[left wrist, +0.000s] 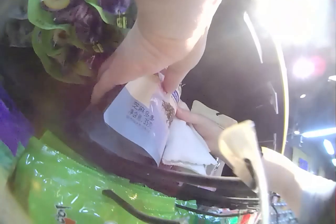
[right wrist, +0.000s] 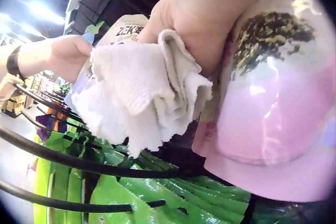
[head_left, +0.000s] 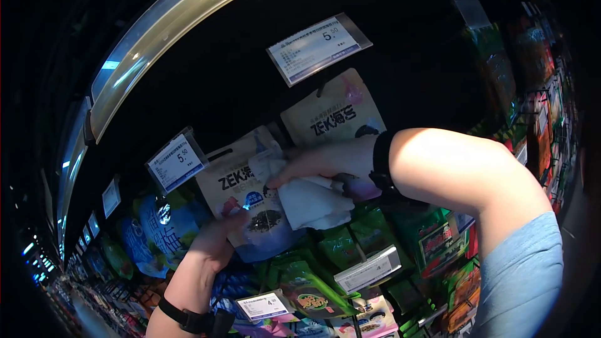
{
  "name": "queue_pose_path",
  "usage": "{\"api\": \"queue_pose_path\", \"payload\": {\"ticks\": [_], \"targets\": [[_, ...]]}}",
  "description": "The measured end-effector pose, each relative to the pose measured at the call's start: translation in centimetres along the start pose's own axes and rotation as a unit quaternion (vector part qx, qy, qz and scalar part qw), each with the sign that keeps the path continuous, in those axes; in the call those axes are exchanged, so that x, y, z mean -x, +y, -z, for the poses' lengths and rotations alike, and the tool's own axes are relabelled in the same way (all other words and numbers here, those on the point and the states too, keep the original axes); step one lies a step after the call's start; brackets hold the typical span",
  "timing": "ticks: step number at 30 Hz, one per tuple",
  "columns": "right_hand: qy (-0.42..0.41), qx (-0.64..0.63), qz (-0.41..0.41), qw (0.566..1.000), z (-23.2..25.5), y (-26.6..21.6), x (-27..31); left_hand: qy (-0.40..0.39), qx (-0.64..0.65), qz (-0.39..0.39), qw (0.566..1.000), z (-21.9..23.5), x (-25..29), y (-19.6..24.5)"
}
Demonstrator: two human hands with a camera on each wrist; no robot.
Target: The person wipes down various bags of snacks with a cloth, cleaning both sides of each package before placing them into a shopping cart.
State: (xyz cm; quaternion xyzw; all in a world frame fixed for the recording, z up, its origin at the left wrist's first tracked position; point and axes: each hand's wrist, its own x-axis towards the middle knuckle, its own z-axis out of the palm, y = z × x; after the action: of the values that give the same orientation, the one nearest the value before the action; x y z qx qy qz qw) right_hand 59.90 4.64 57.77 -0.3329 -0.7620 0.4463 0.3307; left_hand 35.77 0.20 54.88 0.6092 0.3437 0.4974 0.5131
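Note:
A ZEK snack bag [head_left: 216, 181] with a blue lower edge hangs on the rack in the head view. My left hand [head_left: 216, 238] grips its lower left side, thumb on the front and fingers behind, as the left wrist view shows [left wrist: 157, 45]. My right hand [head_left: 325, 166] holds a bunched white cloth [head_left: 316, 203] against the bag's right side. In the right wrist view the cloth [right wrist: 136, 87] hangs in folds below the right hand [right wrist: 199, 19]. A second ZEK bag [head_left: 335, 109] hangs behind the right hand.
Price tags [head_left: 319, 47] stand above the bags, with another tag [head_left: 178, 159] at left. Blue bags [head_left: 153, 231] hang to the left, green packets [head_left: 307, 285] below. Black rack hooks [right wrist: 79, 161] jut out under the hands. More packets [head_left: 541, 112] hang at far right.

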Motion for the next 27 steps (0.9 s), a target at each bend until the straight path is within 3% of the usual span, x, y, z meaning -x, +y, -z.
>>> {"api": "queue_pose_path", "payload": {"ticks": [2, 5, 8, 12, 14, 16, 17, 19, 21, 24, 27], "targets": [[0.032, -0.005, 0.011, 0.999, -0.6, -0.4, 0.9, 0.025, 0.005, -0.01, 1.0, -0.8, 2.0, 0.4], [0.014, 0.047, 0.011, 0.999, -1.3, -1.5, 2.9, -0.004, 0.042, -0.029, 0.999, -0.7, 3.9, 0.5], [0.053, 0.024, 0.048, 0.997, -2.8, -2.3, 5.2, -0.025, 0.069, -0.053, 0.996, -0.6, 5.7, 0.6], [0.074, 0.082, 0.014, 0.994, -4.6, -4.6, 7.9, -0.05, 0.008, -0.068, 0.996, 0.1, 7.5, 0.7], [0.085, 0.157, -0.051, 0.983, -5.4, -5.9, 9.9, -0.04, -0.008, -0.087, 0.995, -0.5, 8.0, 0.5], [0.092, 0.19, -0.062, 0.976, -5.5, -6.0, 10.5, 0.022, -0.058, -0.189, 0.98, -0.9, 8.3, 0.0], [0.107, 0.197, -0.088, 0.97, -5.7, -6.3, 10.9, 0.046, -0.057, -0.197, 0.978, -1.0, 8.4, -0.2], [0.123, 0.195, -0.123, 0.965, -6.2, -6.5, 12.2, 0.063, -0.068, -0.164, 0.982, -0.5, 8.8, -0.4], [0.135, 0.216, -0.104, 0.961, -6.0, -5.2, 11.9, 0.102, -0.117, -0.103, 0.982, -0.5, 9.3, -0.2], [0.149, 0.237, -0.097, 0.955, -6.2, -4.9, 12.3, 0.053, -0.075, -0.108, 0.99, 0.7, 8.8, -1.0], [0.146, 0.242, -0.103, 0.954, -6.0, -4.1, 12.4, 0.071, -0.045, -0.107, 0.991, 0.4, 8.5, -1.0]]}}
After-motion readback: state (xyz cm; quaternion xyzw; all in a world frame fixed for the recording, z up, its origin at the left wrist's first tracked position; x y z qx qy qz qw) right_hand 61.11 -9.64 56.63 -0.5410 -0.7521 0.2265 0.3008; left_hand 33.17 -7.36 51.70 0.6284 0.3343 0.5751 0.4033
